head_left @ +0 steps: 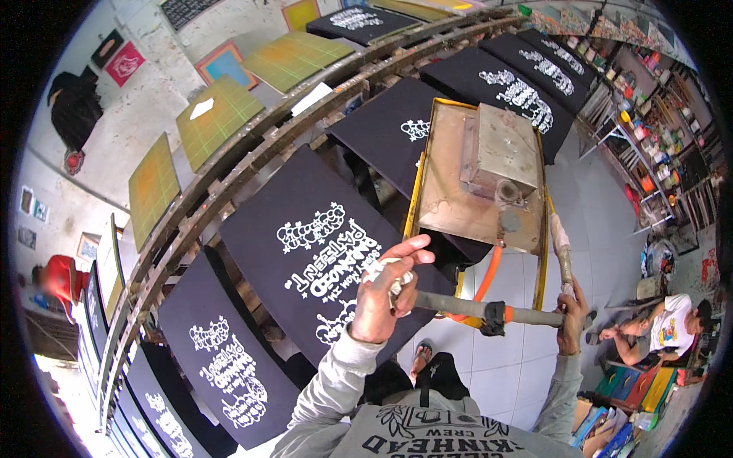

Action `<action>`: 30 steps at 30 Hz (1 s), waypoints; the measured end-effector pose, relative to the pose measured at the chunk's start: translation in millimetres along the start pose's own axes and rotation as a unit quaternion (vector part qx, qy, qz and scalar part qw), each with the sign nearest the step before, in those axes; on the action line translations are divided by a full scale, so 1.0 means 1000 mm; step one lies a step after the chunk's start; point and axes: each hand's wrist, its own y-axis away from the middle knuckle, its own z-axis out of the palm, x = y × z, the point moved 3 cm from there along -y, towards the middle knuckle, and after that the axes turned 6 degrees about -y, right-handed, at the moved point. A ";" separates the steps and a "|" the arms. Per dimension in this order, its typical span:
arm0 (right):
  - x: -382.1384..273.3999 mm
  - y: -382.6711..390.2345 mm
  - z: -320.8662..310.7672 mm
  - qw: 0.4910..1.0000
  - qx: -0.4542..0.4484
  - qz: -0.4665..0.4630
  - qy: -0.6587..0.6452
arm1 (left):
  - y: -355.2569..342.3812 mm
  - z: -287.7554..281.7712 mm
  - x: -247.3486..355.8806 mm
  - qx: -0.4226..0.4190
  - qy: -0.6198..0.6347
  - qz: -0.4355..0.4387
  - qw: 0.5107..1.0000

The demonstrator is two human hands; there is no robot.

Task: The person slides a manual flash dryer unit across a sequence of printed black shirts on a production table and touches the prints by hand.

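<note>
My left hand [385,294] is curled, index finger raised, around the white-wrapped end [400,279] of a grey handlebar [453,304]. My right hand [569,317] is closed on the frame's handle where that bar meets a wrapped side pole [561,248]. The handles belong to a metal flash heater [504,149] on a flat plate in a yellow frame [414,200], with an orange hose [489,278] hanging from it. The heater overhangs a board with a printed black shirt [382,130]. Another printed black shirt [282,214] lies on the board just left of it.
A long rail [214,187] carries more shirt boards [210,382] and green boards [210,122]. Tiled floor [504,366] lies below. A seated person in white [676,324] is at right, near shelves of containers [645,153]; a person in red [65,282] is at far left.
</note>
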 end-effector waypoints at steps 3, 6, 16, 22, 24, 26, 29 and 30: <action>0.003 0.000 -0.003 1.000 -0.011 -0.014 0.004 | 0.028 0.012 -0.002 0.024 0.014 0.035 0.999; 0.009 -0.002 -0.004 0.999 -0.019 -0.027 -0.013 | 0.048 0.023 -0.009 0.019 0.040 0.045 0.998; 0.015 -0.009 -0.003 0.999 -0.025 -0.031 0.004 | 0.046 0.018 -0.038 0.153 -0.343 0.310 0.874; 0.015 -0.013 -0.001 0.999 0.006 -0.039 -0.001 | 0.004 -0.006 -0.051 0.105 -0.682 0.489 0.533; 0.015 -0.015 -0.003 0.999 -0.009 -0.038 0.002 | 0.001 -0.013 -0.055 0.084 -0.702 0.441 0.553; 0.016 -0.019 -0.007 1.000 -0.021 -0.019 -0.001 | 0.004 -0.015 -0.057 0.085 -0.685 0.436 0.578; 0.018 -0.030 -0.012 0.998 -0.047 -0.030 0.012 | 0.012 -0.015 -0.064 0.102 -0.651 0.449 0.603; 0.018 -0.036 -0.013 0.997 -0.033 -0.048 0.044 | 0.014 -0.016 -0.067 0.108 -0.646 0.449 0.607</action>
